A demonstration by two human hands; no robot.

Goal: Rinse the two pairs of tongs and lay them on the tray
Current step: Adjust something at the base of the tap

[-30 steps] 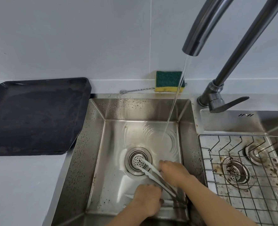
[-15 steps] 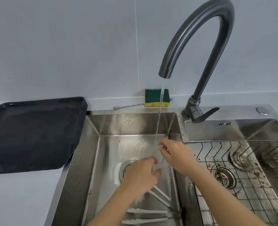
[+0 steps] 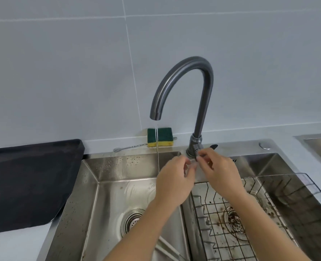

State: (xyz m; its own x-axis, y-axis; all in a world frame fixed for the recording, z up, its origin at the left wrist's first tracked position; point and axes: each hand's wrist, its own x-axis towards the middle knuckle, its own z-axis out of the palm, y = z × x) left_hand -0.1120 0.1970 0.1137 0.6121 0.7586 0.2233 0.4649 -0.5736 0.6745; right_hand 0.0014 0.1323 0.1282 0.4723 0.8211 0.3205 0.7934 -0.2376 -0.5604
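Observation:
White tongs (image 3: 168, 245) lie on the floor of the left sink basin (image 3: 108, 194), mostly hidden under my left forearm. I cannot tell if both pairs are there. The black tray (image 3: 29, 181) sits bare on the counter left of the sink. My left hand (image 3: 174, 178) hovers over the basin's right edge, fingers loosely curled, holding nothing. My right hand (image 3: 219, 170) is at the faucet base, its curled fingertips just below the lever (image 3: 213, 146). Whether they touch the lever I cannot tell. A thin stream of water (image 3: 157, 147) falls from the spout (image 3: 155, 113).
A green and yellow sponge (image 3: 160, 137) leans on the back wall, with a thin metal tool (image 3: 129, 147) beside it. A wire rack (image 3: 250, 213) fills the right basin over a rusty drain (image 3: 234, 221). The left drain (image 3: 133, 221) is uncovered.
Both hands let go of the tongs, rose out of the basin and moved right to the faucet base. The water stream has thinned. The view tilted up.

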